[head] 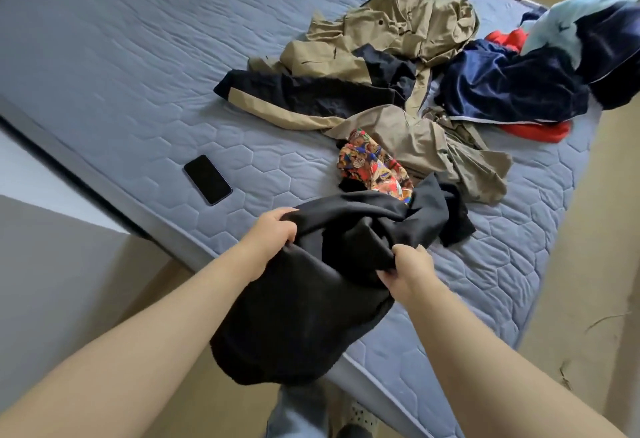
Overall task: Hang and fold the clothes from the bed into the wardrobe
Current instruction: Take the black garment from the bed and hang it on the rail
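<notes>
left hand [273, 229], right hand [407, 269] grip black garment [304, 306] | overhanging bed [138, 67] edge

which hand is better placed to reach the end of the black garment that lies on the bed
Right, probably. The right hand grips the black garment on the side nearest its trailing end by the patterned cloth; the left hand grips the opposite edge, farther away.
</notes>
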Motion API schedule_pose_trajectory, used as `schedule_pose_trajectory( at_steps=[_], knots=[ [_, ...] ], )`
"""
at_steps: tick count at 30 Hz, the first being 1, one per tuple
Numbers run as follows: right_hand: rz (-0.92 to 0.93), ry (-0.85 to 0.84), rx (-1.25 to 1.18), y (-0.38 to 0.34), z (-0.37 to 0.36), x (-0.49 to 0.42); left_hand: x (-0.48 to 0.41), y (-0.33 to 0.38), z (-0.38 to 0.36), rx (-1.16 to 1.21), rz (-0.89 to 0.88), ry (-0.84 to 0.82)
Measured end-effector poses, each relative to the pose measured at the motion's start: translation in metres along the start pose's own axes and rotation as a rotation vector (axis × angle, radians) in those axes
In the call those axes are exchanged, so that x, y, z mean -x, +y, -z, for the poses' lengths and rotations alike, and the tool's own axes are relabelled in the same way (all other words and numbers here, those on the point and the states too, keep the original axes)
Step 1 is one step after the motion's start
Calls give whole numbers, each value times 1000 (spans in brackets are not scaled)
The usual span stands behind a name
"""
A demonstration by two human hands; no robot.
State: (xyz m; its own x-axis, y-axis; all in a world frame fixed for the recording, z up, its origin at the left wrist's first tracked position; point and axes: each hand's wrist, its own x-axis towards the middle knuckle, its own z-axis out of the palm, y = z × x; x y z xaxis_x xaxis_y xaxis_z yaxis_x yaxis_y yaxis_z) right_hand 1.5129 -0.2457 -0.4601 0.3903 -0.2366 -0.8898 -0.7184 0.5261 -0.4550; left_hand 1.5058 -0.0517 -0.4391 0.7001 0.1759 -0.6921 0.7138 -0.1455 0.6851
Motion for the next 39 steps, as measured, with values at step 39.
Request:
schedule_pose_trajectory(
  at_steps=[39],
  knots=[
    [1010,-754,758,-102,53,319,341,111,50,-279,-754,459]
  ],
)
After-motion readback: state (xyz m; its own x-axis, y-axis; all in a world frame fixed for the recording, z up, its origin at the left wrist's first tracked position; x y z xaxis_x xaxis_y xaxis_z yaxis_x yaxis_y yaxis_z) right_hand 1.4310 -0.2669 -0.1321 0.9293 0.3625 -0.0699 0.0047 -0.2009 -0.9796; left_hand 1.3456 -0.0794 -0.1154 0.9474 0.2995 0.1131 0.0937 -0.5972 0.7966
